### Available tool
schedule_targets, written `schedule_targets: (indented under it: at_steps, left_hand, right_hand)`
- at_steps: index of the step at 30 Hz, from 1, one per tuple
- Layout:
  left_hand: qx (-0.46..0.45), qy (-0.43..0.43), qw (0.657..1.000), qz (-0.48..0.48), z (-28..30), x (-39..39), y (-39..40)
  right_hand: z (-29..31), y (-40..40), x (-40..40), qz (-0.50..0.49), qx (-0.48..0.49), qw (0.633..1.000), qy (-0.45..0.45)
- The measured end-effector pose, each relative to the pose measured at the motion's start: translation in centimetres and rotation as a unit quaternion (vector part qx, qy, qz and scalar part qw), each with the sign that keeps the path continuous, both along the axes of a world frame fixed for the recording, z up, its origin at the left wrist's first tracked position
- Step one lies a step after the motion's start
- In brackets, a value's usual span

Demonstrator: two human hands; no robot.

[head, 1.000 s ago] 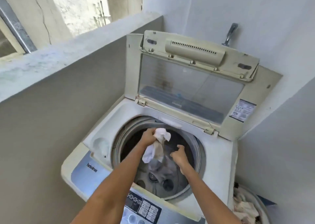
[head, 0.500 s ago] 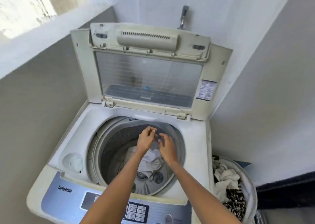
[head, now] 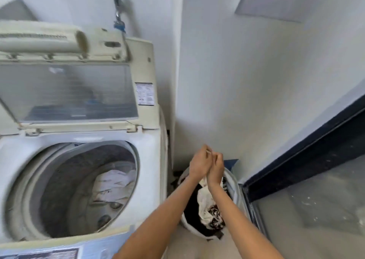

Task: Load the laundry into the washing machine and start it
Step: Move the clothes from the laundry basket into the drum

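The washing machine (head: 150, 160) fills nine o'clock, lid (head: 67, 89) raised, white laundry (head: 114, 185) in its drum; its sticker (head: 144, 94) is too blurred to read. At five o'clock the basket (head: 235, 185) holds more clothes (head: 207, 205). Above it, left hand (head: 199, 164) and right hand (head: 216, 169) touch, fingers curled, holding nothing visible.

Cream plastic washing machine (head: 152, 160), cloth laundry (head: 205, 201)
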State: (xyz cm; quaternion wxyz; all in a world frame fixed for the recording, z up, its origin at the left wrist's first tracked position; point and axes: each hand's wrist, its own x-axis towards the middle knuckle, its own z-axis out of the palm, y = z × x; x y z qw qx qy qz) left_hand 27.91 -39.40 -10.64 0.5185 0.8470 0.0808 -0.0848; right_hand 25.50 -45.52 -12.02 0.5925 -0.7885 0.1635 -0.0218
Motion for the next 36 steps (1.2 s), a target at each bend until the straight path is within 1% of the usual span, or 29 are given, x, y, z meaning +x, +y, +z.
schedule_targets:
  at_steps: [2,4,6,7,9,10,11,13,15,16,18,19,20,22,24,26,28,29,32,35,36]
  left_hand:
    - [-0.006,0.064,0.998,0.015,-5.3,-0.1,-3.1]
    - [0.016,0.120,0.992,0.030,-12.0,-0.4,-5.2]
    - [0.094,0.163,0.982,0.013,-19.0,-1.1,-6.2]
    - [0.152,0.181,0.971,-0.017,-22.0,-1.5,-6.1]
    - [0.283,0.198,0.934,-0.084,-27.8,-2.2,-6.2]
    - [0.327,0.196,0.919,-0.099,-30.1,-2.3,-6.1]
    - [0.348,0.199,0.910,-0.104,-32.0,-2.3,-6.0]
    - [0.341,0.191,0.916,-0.087,-34.5,-1.7,-5.7]
    - [0.289,0.156,0.942,-0.070,-36.2,-0.9,-5.4]
    - [0.239,0.139,0.958,-0.070,-36.3,-0.5,-5.3]
    - [0.097,0.117,0.987,-0.045,-34.9,0.0,-5.6]
    - [0.031,0.123,0.992,-0.012,-33.8,0.1,-6.1]
    - [-0.015,0.127,0.991,0.026,-31.9,0.2,-6.3]
    - [-0.072,0.125,0.988,0.061,-29.5,0.8,-6.9]
    - [-0.074,0.111,0.990,0.047,-28.3,1.6,-7.2]
    - [-0.062,0.090,0.992,0.058,-26.2,2.2,-6.4]
    - [-0.071,0.052,0.993,0.076,-23.7,2.9,-5.7]
    - [-0.083,0.028,0.993,0.076,-22.2,3.3,-5.5]
    - [-0.100,-0.032,0.991,0.084,-17.6,4.7,-5.3]
    - [-0.143,-0.083,0.975,0.151,-14.3,6.4,-5.1]
    - [-0.169,-0.091,0.969,0.153,-13.3,7.0,-4.8]
  right_hand:
    - [-5.0,-3.5,0.0,0.003,-0.003,0.999,0.050]
    - [-11.1,-6.2,0.4,-0.005,-0.024,0.994,0.105]
    - [-17.2,-8.3,0.1,-0.003,-0.038,0.984,0.174]
    - [-19.5,-9.1,-0.2,0.001,-0.035,0.981,0.193]
    - [-24.1,-11.0,-0.6,0.025,-0.032,0.977,0.208]
    - [-26.0,-11.8,-0.4,0.043,-0.036,0.976,0.211]
    - [-27.5,-12.5,-0.2,0.062,-0.044,0.974,0.213]
    - [-29.7,-13.5,0.2,0.081,-0.045,0.972,0.216]
    - [-30.5,-14.2,0.7,0.079,-0.041,0.973,0.213]
    - [-30.6,-14.5,0.9,0.072,-0.036,0.974,0.210]
    - [-29.8,-14.7,1.3,0.064,-0.027,0.977,0.200]
    - [-29.2,-14.8,1.3,0.066,-0.031,0.978,0.195]
    - [-27.8,-14.7,1.3,0.073,-0.036,0.980,0.184]
    - [-26.1,-14.6,1.7,0.111,-0.055,0.978,0.167]
    - [-25.2,-14.4,2.2,0.176,-0.081,0.968,0.160]
    - [-22.9,-14.0,2.5,0.230,-0.118,0.953,0.159]
    - [-20.8,-13.7,2.6,0.271,-0.152,0.936,0.168]
    - [-19.9,-13.6,2.7,0.285,-0.150,0.931,0.171]
    - [-18.1,-12.3,2.7,0.271,-0.095,0.941,0.178]
    - [-16.5,-10.8,2.7,0.198,-0.053,0.965,0.163]
    - [-16.2,-10.4,2.6,0.171,-0.022,0.973,0.155]
